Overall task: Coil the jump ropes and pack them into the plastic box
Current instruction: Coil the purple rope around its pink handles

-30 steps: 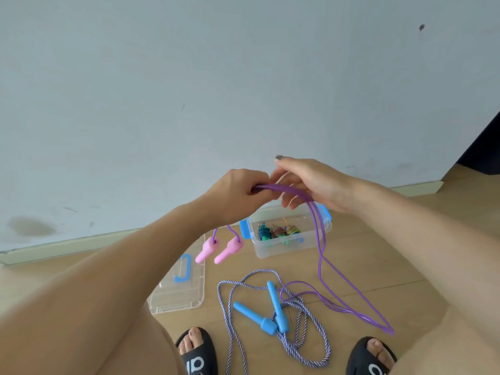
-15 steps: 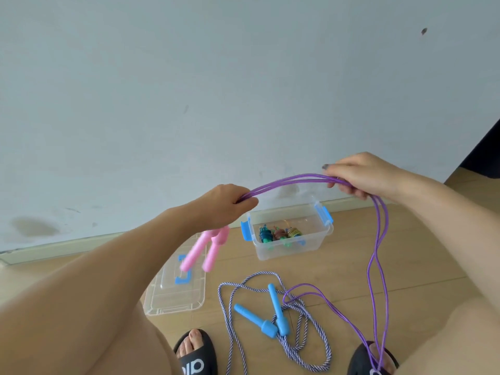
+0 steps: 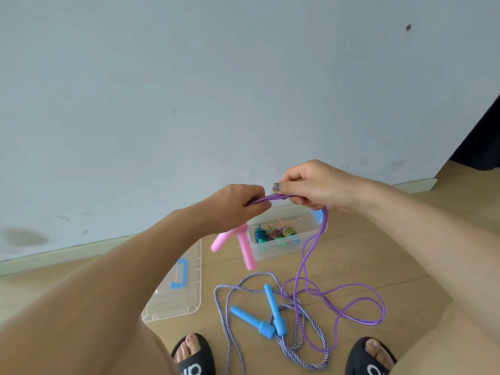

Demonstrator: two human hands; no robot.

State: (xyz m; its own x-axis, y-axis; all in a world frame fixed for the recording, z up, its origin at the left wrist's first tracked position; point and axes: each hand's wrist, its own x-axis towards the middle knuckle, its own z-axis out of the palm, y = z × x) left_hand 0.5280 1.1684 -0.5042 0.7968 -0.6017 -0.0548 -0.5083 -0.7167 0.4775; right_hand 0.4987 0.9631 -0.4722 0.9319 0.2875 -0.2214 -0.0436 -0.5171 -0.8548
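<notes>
Both hands pinch the purple rope [image 3: 311, 255] — left hand [image 3: 238, 205], right hand [image 3: 311, 185] at 3 o'clock; lay even loops, slack untangled.

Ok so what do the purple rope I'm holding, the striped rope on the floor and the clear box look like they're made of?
Purple jump rope: likely smooth PVC or vinyl cord; it looks glossy and bends in springy loops. Blue-and-white striped rope: twisted fibre, maybe cotton or nylon, matte, with visible spiral strands. Clear plastic box: rigid transparent plastic; the floor shows through its walls.
</notes>
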